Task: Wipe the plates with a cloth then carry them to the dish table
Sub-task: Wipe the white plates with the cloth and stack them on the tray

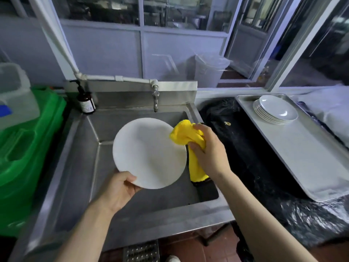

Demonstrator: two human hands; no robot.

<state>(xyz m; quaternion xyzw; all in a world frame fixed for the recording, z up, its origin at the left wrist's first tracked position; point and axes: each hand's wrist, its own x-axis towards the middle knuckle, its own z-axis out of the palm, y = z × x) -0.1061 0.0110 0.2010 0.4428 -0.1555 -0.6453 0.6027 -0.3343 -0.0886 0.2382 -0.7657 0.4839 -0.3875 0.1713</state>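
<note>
Left hand (120, 188) grips plate (147, 152) over sink (83, 148); right hand (209, 150) clutches cloth (184, 135); tray (302, 157) holds plate stack (273, 110).

you stand before the sink (79, 167), and your left hand (117, 191) holds the plate (149, 153) by its near edge, over the basin. your right hand (209, 150) sits just right of the plate, gripping the cloth (186, 138) against the plate's right rim; the cloth's tail hangs down beside the sink's right wall. the tap (155, 97) stands behind the plate, on the back wall, with the pump bottle (86, 102) at the sink's back left corner. left of the sink lies the bin (28, 148). to the right, well apart from the sink, the tray (302, 157) carries the stack of plates (274, 112) at its far end.
</note>
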